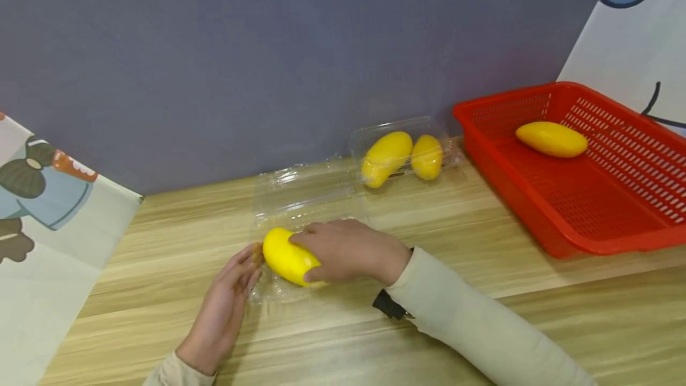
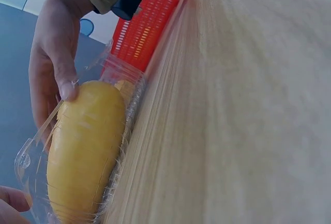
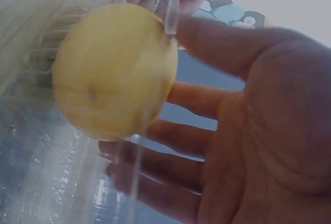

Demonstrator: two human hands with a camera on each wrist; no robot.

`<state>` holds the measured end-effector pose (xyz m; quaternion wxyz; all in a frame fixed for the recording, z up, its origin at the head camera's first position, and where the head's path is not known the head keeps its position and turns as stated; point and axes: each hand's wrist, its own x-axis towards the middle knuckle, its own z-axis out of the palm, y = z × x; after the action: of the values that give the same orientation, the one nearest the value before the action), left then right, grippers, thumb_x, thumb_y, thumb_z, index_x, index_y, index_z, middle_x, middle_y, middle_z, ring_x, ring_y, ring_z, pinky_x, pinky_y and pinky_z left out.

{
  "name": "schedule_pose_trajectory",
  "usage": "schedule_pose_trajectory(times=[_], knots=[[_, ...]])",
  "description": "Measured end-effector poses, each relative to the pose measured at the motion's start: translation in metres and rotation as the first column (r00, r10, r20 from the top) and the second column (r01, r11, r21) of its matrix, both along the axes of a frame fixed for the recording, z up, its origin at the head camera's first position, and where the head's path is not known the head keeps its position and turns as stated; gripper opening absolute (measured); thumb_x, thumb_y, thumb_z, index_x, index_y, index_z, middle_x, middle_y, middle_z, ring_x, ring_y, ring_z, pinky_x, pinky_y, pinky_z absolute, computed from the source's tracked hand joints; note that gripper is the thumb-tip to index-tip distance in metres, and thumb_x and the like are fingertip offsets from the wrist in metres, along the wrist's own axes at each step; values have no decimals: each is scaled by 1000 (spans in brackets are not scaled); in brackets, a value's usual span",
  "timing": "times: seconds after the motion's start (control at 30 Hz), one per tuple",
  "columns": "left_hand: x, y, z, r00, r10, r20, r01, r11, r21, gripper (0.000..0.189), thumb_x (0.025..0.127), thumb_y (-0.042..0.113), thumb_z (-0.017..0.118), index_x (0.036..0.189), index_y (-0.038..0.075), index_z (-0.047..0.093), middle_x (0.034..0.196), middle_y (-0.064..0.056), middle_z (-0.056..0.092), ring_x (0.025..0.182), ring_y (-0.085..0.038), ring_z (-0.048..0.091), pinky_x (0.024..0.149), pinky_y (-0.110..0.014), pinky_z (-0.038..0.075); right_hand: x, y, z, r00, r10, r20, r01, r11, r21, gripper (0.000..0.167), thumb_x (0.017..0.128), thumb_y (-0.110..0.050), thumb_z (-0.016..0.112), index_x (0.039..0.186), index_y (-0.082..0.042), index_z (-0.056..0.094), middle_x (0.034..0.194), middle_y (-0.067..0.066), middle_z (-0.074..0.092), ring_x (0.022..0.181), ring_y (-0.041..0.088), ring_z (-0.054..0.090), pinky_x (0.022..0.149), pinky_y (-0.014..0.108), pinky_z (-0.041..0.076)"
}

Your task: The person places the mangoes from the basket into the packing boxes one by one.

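Note:
A yellow mango (image 1: 285, 258) lies low inside a clear plastic clamshell box (image 1: 300, 192), whose lid is folded back toward the wall. My right hand (image 1: 351, 249) holds the mango from above, thumb on the near side and fingers over the far side. In the left wrist view, the right thumb (image 2: 67, 81) rests on the upper end of the mango (image 2: 88, 146), within the box walls. Fingers fairly straight, my left hand (image 1: 227, 296) touches the left side of the box beside the mango's other end.
Behind, against the grey wall (image 1: 241, 76), a second clear clamshell box (image 1: 412, 124) holds two mangoes (image 1: 387, 158). At the right stands a red plastic basket (image 1: 514, 207) with one mango (image 1: 552, 139) in it. Everything rests on a wood-grain table (image 1: 182, 243).

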<state>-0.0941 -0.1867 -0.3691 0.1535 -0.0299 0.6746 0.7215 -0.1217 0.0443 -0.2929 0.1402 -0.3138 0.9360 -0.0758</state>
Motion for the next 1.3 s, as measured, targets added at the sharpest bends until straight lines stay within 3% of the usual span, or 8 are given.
schedule_pose_trajectory(times=[0.23, 0.37, 0.53, 0.63, 1.1, 1.3], knots=[[0, -1, 1, 1000, 2, -6, -2, 1000, -9, 55, 108, 24, 30, 159, 7, 17, 167, -5, 18, 154, -19, 18, 129, -39, 12, 3, -4, 0, 1000, -17, 9, 17, 1000, 0, 65, 94, -44, 65, 152, -25, 41, 154, 3, 47, 140, 22, 47, 116, 44, 41], [1, -2, 0, 1000, 21, -9, -21, 1000, -23, 53, 109, 25, 27, 159, 8, 17, 166, -5, 22, 149, -14, 30, 123, -27, 28, 4, -9, -2, 1000, -18, -4, 18, 1000, 23, 65, 95, -45, 63, 153, -25, 40, 153, 4, 47, 136, 24, 51, 113, 42, 45], [4, -3, 0, 999, 49, 15, -49, 999, 0, 54, 110, 26, 26, 160, 11, 14, 165, -5, 23, 128, 4, 50, 108, -15, 43, 4, -13, -4, 1000, -5, -25, 6, 999, 40, 64, 96, -47, 61, 153, -26, 39, 153, 4, 47, 133, 25, 54, 111, 42, 47], [4, -2, 0, 999, 51, 15, -52, 999, 16, 54, 110, 25, 27, 160, 13, 13, 166, -5, 22, 122, 9, 53, 108, -16, 43, 4, -13, -6, 999, -5, -37, 7, 999, 53, 64, 96, -48, 60, 153, -27, 39, 153, 4, 47, 133, 26, 54, 110, 43, 48], [1, 1, -2, 998, 67, -5, -66, 997, 48, 52, 109, 21, 28, 160, 13, 16, 166, -7, 22, 121, 7, 54, 110, -20, 44, 7, -10, -8, 997, -18, -72, 22, 998, 58, 62, 98, -49, 57, 152, -26, 38, 150, 4, 50, 123, 27, 60, 101, 43, 53], [0, 1, -2, 998, 67, -3, -67, 997, 43, 53, 109, 21, 29, 160, 13, 16, 166, -6, 22, 121, 6, 54, 110, -20, 43, 7, -10, -9, 997, -20, -79, 25, 998, 65, 58, 101, -48, 50, 153, -27, 37, 150, 5, 50, 125, 28, 60, 103, 44, 53]])
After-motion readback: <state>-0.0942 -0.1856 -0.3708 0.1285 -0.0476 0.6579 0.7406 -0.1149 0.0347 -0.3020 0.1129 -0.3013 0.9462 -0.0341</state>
